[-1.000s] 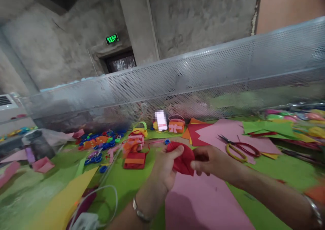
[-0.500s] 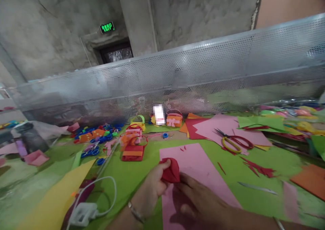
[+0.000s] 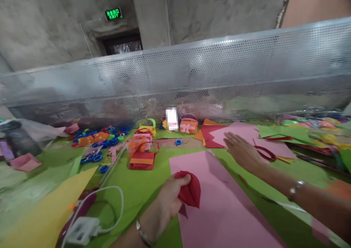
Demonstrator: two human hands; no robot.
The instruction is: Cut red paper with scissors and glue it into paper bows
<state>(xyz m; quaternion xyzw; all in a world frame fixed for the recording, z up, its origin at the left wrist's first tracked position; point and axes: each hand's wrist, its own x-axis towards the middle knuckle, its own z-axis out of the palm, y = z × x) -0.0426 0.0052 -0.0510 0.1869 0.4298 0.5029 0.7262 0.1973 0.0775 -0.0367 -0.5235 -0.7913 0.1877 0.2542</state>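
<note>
My left hand (image 3: 168, 195) pinches a folded piece of red paper (image 3: 192, 190), thumb on top, above the large pink sheet (image 3: 219, 200). The red piece has a rounded, petal-like shape with a crease down it. Off to the right, my right hand (image 3: 242, 151) is stretched flat over the scissors, fingers out and nothing seen in it. Beneath it a red scissor handle (image 3: 265, 153) shows; the rest of the scissors is hidden. Stacked pink paper (image 3: 241, 128) lies beside the fingertips.
Small paper bags (image 3: 142, 161) stand at centre left. Blue-handled scissors (image 3: 91, 157) and blue tape rolls (image 3: 178, 142) lie behind. A white plug with cable (image 3: 85, 230) rests at lower left near yellow paper (image 3: 41, 211). A perforated metal partition (image 3: 219, 65) closes the back.
My right hand has left the red paper and moved right and away from me, over the scissors. The left hand keeps its hold, now slightly right and tilted. The view has shifted a little.
</note>
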